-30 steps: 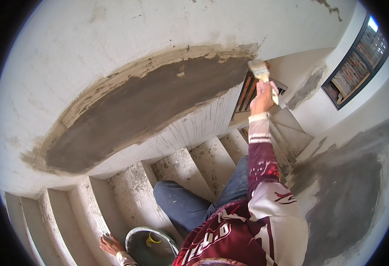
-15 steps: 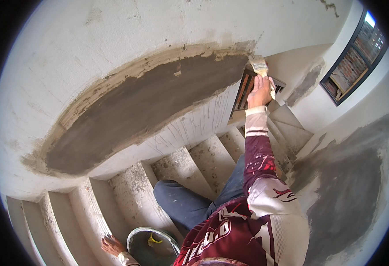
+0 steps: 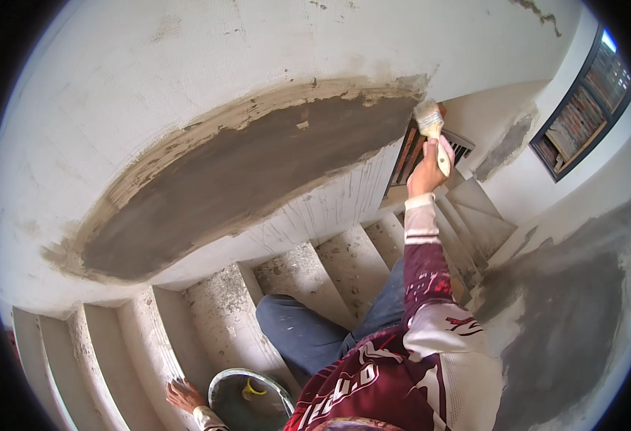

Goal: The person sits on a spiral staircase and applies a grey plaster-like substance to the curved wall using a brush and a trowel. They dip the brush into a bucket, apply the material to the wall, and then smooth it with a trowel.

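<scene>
My right hand (image 3: 424,174), arm stretched out ahead, is closed round the handle of a wide flat paintbrush (image 3: 429,121). Its pale bristles point up beside the right end of a long grey plaster patch (image 3: 258,183) on the white wall. Whether they touch the wall I cannot tell. At the lower left, my left hand (image 3: 184,396) lies with fingers spread on a stair tread. Just right of it stands a dark round bucket (image 3: 218,378). Inside the bucket is something yellow and curved (image 3: 253,390), too small to make out.
Speckled concrete stairs (image 3: 222,305) run along the wall under my bent knee (image 3: 290,323). A dark-framed window (image 3: 585,108) is at the upper right, with a slatted opening (image 3: 405,161) behind my right hand. Another grey patch (image 3: 570,302) covers the right-hand wall.
My right hand and the brush have drawn slightly down and back from the patch's end, and the brush has turned a little. The whole view has shifted slightly. My left hand stays put.
</scene>
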A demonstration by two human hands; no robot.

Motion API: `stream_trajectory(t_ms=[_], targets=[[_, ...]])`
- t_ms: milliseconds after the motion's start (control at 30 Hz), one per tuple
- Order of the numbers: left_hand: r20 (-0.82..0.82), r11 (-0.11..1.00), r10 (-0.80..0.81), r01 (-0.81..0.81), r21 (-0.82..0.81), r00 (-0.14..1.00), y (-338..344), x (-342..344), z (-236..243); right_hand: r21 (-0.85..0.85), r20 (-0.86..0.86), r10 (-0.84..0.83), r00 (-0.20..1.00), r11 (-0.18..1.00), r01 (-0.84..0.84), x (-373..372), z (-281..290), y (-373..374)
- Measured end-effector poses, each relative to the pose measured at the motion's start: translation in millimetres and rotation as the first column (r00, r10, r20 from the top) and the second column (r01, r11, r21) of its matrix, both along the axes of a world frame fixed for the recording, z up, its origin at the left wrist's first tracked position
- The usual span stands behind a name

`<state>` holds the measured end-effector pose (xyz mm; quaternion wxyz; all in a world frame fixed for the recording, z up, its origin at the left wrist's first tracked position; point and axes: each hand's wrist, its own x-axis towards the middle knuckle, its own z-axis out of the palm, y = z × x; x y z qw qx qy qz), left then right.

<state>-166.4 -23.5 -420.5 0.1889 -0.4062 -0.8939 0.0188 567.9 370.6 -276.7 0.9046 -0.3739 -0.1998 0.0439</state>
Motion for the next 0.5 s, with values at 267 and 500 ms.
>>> stream_trajectory(t_ms=[267,500], targets=[[0.006,1.0,0.004,-0.004,-0.008,1.0,-1,2,0,-0.133,0.558,0.042,0.829,0.99,0.04,-130,9,-9],[0.076,0.999,0.023,-0.026,0.039,0.997,8,11,12,-0.125,0.622,0.353,0.699,0.926,-0.356,-315,30,-61]])
